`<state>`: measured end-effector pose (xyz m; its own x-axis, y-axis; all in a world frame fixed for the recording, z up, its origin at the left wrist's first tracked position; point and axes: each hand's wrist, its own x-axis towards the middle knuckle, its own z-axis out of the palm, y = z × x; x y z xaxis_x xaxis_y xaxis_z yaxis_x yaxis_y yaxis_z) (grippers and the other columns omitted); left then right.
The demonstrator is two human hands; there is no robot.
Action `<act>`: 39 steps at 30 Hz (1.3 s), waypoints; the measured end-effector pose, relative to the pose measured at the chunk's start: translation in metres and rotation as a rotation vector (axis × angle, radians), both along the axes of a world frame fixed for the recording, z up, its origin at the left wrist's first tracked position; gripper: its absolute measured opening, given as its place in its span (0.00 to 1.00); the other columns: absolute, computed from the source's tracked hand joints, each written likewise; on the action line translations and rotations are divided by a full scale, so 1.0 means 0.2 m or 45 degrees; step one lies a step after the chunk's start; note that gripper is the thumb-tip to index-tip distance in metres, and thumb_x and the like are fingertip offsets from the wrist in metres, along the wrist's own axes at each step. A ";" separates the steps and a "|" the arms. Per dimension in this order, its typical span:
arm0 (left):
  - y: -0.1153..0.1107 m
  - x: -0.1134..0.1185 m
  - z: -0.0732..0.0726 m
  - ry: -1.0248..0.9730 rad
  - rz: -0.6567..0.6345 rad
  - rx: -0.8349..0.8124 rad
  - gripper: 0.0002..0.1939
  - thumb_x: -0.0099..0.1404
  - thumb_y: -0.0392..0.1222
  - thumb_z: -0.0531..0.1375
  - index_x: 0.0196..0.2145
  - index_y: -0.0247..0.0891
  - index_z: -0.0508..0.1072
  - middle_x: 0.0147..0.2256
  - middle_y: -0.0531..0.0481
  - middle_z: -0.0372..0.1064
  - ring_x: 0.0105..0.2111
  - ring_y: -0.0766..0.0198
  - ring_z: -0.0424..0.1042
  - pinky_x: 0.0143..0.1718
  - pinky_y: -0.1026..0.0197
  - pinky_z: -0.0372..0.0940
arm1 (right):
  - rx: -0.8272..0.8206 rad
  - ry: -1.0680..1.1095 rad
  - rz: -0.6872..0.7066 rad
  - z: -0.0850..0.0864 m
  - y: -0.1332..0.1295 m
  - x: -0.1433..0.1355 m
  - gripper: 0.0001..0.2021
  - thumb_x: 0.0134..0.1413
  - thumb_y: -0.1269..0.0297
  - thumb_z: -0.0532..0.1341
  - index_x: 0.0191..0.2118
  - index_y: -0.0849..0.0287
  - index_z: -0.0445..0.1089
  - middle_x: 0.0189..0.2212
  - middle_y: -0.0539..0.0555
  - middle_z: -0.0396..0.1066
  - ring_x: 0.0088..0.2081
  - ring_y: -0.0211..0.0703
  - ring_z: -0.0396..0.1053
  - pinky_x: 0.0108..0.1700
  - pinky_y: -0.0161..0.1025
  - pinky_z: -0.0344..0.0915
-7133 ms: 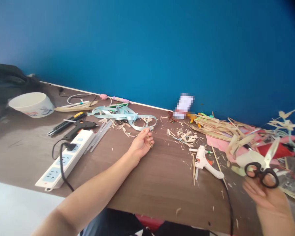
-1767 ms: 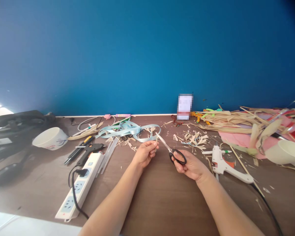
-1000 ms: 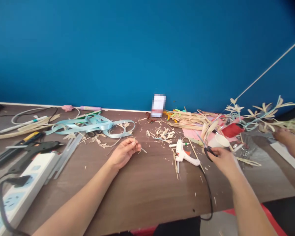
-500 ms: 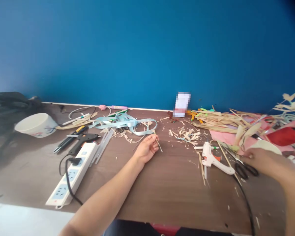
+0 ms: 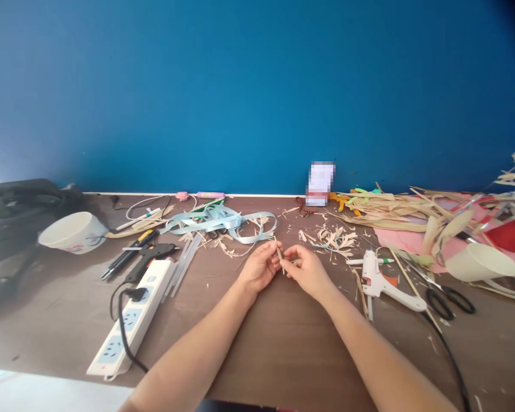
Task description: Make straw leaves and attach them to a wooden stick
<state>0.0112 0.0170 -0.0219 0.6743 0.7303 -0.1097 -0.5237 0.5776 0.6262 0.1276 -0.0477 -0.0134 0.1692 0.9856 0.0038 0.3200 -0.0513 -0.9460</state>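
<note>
Near the middle of the brown table, my left hand [image 5: 261,266] pinches a thin, pale strip [image 5: 279,252] that stands roughly upright between the fingertips. My right hand [image 5: 305,270] is closed on the lower part of the same strip, its fingertips close beside those of my left hand. A loose coil of light blue ribbon [image 5: 223,222] lies just beyond my left hand. Pale scraps [image 5: 337,239] are scattered behind my right hand. To the right rests a white glue gun [image 5: 381,283], with black-handled scissors [image 5: 448,300] beside it.
On the left are a power strip [image 5: 133,320], a black glue gun [image 5: 148,258], clear glue sticks [image 5: 183,266] and a white bowl [image 5: 72,233]. A white cup [image 5: 480,263] and piled pale strips [image 5: 386,210] lie right. A phone-like object [image 5: 320,183] leans on the wall.
My right hand has moved left from beside the scissors and cup to the middle, where it now grips the strip with my left hand. The view has shifted slightly.
</note>
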 end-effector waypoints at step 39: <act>-0.05 0.03 0.01 0.391 0.198 0.388 0.09 0.50 0.39 0.62 0.28 0.31 0.70 0.25 0.50 0.69 0.16 0.76 0.59 0.19 0.70 0.54 | -0.163 0.253 0.065 0.06 -0.05 0.06 0.14 0.49 0.57 0.53 0.26 0.63 0.68 0.21 0.49 0.66 0.11 0.26 0.50 0.15 0.30 0.45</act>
<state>0.0177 0.0070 -0.0207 0.5239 0.8502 -0.0518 -0.3531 0.2721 0.8951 0.1396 -0.0585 -0.0018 0.1042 0.9832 -0.1498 0.1336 -0.1631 -0.9775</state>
